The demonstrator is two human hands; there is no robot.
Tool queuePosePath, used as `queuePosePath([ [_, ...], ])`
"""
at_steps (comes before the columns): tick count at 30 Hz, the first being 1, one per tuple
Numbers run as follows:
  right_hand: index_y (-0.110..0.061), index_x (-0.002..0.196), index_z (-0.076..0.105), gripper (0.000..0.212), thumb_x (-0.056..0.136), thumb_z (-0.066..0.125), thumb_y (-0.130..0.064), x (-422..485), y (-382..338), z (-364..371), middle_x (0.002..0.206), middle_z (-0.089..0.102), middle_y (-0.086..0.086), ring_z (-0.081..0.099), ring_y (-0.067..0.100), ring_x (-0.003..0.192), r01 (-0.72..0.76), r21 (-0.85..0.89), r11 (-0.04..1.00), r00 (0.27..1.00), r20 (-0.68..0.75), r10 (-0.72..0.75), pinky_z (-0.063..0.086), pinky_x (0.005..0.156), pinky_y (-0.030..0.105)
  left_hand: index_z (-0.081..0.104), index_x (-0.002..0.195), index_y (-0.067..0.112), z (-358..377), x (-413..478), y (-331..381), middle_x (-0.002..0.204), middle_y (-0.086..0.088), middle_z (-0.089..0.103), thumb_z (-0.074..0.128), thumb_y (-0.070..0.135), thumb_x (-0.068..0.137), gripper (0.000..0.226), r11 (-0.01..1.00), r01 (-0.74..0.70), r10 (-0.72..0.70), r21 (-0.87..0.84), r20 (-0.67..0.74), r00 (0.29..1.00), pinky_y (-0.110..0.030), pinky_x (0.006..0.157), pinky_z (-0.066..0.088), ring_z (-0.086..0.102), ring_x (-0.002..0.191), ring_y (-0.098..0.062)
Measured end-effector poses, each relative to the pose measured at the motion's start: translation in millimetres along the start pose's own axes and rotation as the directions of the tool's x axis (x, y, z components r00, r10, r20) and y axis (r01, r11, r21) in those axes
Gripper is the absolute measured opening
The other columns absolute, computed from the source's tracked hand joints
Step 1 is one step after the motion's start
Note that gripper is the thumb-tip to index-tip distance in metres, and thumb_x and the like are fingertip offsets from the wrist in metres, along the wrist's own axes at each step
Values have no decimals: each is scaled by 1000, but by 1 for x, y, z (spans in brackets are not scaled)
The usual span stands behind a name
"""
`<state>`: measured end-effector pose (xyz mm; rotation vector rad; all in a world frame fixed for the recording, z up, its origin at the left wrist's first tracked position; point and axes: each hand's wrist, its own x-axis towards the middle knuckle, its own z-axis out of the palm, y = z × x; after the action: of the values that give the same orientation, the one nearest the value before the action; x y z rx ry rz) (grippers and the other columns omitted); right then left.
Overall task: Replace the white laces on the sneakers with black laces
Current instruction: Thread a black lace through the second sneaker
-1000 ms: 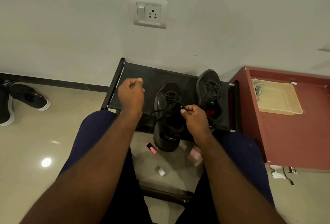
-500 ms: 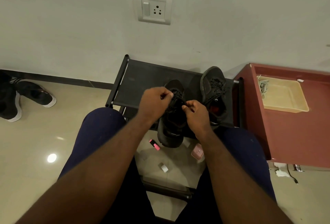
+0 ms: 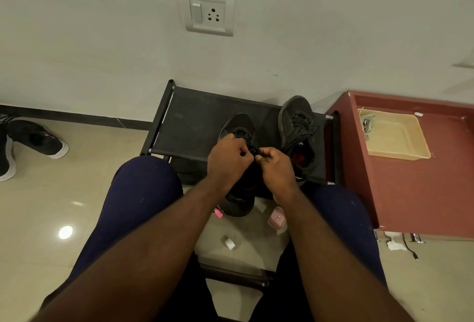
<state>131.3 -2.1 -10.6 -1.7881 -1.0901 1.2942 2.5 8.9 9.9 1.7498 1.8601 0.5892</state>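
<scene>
In the head view our left hand (image 3: 228, 157) and right hand (image 3: 275, 167) each pinch the black lace (image 3: 252, 151) over the near sneaker (image 3: 238, 126) on the rack (image 3: 195, 121); the other sneaker (image 3: 297, 126) looks laced, so we judge only the tying remains

Pale wall (image 3: 102, 39) with a switch socket (image 3: 209, 13); glossy beige tiled floor (image 3: 64, 193) (one lamp glare), red cabinet (image 3: 423, 193) right.

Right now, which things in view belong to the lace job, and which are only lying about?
Job: left hand, right hand, black lace, sneaker under the hands, second sneaker, rack, tray with pale laces.
Lying about: wall socket, floor shoes, pink marker, pink box, cable.
</scene>
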Motion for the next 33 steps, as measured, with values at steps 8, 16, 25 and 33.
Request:
queuePosePath([
  [8, -11, 112, 71, 19, 98, 59, -8, 0, -1, 0, 100, 75, 5, 71, 19, 95, 9, -15, 1000, 1000, -1, -9, 57, 92, 47, 62, 80, 18, 2, -3, -1, 86, 4, 47, 66, 30, 86, 14, 993, -52, 50, 105, 17, 999, -25, 63, 36, 49, 78, -12],
  [16, -13, 116, 70, 22, 98, 59, -10, 0, -2, -2, 102, 75, 0, 71, 13, 96, 29, -47, 998, 999, 35, -27, 58, 93, 42, 63, 82, 17, 5, -2, -3, 87, 4, 49, 64, 30, 88, 14, 994, -69, 69, 87, 1, 998, -24, 64, 36, 49, 78, -12],
  [25, -13, 113, 70, 20, 98, 59, -7, 2, -2, 0, 102, 75, 1, 71, 13, 97, 45, -46, 998, 998, 37, -44, 58, 93, 43, 70, 86, 15, 7, 3, -9, 84, 7, 50, 65, 24, 90, 12, 999, -28, 27, -44, -12, 1000, -20, 61, 36, 51, 74, -10],
  [33, -22, 118, 70, 23, 103, 53, -22, 5, -5, -2, 111, 72, -4, 66, 11, 105, 70, -58, 996, 997, 35, -68, 56, 96, 39, 73, 109, 23, 10, 5, -12, 105, 0, 57, 57, 31, 98, 21, 996, -55, 56, 70, -15, 998, -24, 75, 40, 54, 92, -13],
])
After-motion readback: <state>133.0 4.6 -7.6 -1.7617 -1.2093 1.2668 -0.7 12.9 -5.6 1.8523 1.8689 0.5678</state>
